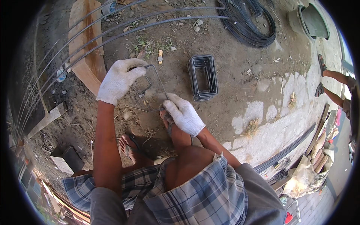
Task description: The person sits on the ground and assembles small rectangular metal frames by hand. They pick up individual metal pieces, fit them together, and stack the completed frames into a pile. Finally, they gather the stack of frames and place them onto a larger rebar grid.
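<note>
Both white-gloved hands are on a thin steel bar bent into a rectangular stirrup (160,81), held above the dirt in front of my feet. My left hand (120,79) grips its upper left corner, with thumb and fingers closed on the bar. At the lower right, my right hand (182,114) pinches the bar near another corner. Glove fingers cover parts of the frame, so I cannot tell whether its ends meet. Just to the right, a stack of similar dark rectangular stirrups (206,94) lies on the ground.
Long steel bars (168,20) arch across the far left over a wooden plank (84,56). A coil of dark wire (268,35) and buckets (315,23) are at the far right. Another person's legs (336,77) stand at the right edge. Bundled rods (287,149) lie at lower right.
</note>
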The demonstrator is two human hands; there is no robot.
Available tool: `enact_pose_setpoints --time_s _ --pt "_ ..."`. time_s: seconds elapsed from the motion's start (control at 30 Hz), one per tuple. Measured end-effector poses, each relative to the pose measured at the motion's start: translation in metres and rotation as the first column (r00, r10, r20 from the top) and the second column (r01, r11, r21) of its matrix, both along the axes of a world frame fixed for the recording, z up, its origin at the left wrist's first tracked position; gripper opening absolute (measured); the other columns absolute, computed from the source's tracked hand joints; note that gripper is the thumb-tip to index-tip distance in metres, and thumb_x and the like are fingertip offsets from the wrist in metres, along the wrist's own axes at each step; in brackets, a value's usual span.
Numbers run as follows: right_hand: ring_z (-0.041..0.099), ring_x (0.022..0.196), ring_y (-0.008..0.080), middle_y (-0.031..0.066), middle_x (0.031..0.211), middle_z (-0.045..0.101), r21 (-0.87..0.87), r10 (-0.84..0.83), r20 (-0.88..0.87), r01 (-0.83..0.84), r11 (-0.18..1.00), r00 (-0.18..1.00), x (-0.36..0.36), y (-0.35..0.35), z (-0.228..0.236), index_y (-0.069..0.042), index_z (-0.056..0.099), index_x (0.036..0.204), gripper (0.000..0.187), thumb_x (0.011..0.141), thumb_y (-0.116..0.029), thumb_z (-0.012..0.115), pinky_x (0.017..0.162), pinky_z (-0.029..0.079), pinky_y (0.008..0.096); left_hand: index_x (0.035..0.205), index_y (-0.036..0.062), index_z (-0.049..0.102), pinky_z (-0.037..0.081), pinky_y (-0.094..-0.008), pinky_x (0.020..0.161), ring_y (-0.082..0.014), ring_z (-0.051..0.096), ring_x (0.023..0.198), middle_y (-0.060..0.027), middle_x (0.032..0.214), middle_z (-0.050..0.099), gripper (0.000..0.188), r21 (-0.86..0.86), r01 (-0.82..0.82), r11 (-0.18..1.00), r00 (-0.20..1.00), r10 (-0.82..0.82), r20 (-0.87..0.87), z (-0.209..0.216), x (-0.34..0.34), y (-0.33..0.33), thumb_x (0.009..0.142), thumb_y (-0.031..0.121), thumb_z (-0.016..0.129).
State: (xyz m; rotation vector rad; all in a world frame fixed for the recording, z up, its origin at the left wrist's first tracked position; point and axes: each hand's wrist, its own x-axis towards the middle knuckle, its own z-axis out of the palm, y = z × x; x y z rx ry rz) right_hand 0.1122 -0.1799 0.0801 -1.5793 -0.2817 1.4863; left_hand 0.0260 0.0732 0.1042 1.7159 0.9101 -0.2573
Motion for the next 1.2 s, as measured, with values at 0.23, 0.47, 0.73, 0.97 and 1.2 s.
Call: enact_pose_setpoints --time_s 0.23,0.47,0.73,0.97,1.2 --pt "0.067 0.087 0.0102 0.0088 0.103 0.075 0.004 -0.224 0.127 0.225 0.974 0.966 0.024 -0.032 -0.002 0.001 0.064 0.148 0.040 0.114 -0.019 0.056 0.075 0.057 0.0277 0.134 -0.0044 0.072 0.056 -0.0268 0.071 -0.0123 0.072 0.082 -0.0078 0.106 0.077 0.042 -0.436 -0.386 0.813 0.893 0.448 0.046 -0.039 0.012 -0.051 0.100 0.020 0.079" --pt "0.065 0.085 0.0070 0.0042 0.101 0.075 -0.067 -0.194 0.476 0.255 0.965 0.858 0.048 -0.054 0.006 0.000 0.067 0.147 0.040 0.113 -0.020 0.061 0.073 0.056 0.0262 0.142 -0.0024 0.067 0.060 -0.0267 0.072 -0.0157 0.078 0.089 -0.0115 0.111 0.080 0.045 -0.549 -0.498 0.671 0.770 0.634 0.076 -0.043 0.047 -0.099 0.102 0.014 0.077" --pt "0.066 0.081 0.0085 0.0027 0.099 0.073 -0.056 -0.371 0.075 0.375 0.925 0.926 0.059 -0.062 0.021 0.000 0.064 0.150 0.042 0.113 -0.020 0.063 0.071 0.057 0.0267 0.142 0.0012 0.069 0.058 -0.0297 0.075 -0.0168 0.076 0.091 -0.0086 0.112 0.079 0.044 -0.567 -0.459 0.684 0.802 0.594 0.068 -0.054 0.054 -0.101 0.107 0.026 0.073" --pt "0.064 0.080 0.0075 0.0018 0.101 0.072 -0.102 -0.359 0.322 0.409 0.907 0.876 0.066 -0.067 -0.010 0.001 0.065 0.148 0.041 0.112 -0.019 0.063 0.069 0.056 0.0266 0.160 -0.0010 0.053 0.033 -0.0335 0.126 -0.0212 0.052 0.148 -0.0128 0.161 0.058 0.065 -0.680 -0.400 0.615 0.809 0.586 0.055 -0.084 0.065 -0.141 0.113 0.043 0.061" --pt "0.064 0.083 0.0062 0.0029 0.100 0.073 -0.084 -0.404 0.262 0.438 0.895 0.876 0.073 -0.078 -0.005 0.002 0.068 0.146 0.039 0.112 -0.017 0.062 0.073 0.056 0.0259 0.157 -0.0049 0.053 0.047 -0.0337 0.113 -0.0242 0.066 0.130 -0.0203 0.144 0.071 0.059 -0.424 -0.380 0.822 0.832 0.504 0.231 -0.090 0.075 -0.154 0.114 0.035 0.058"
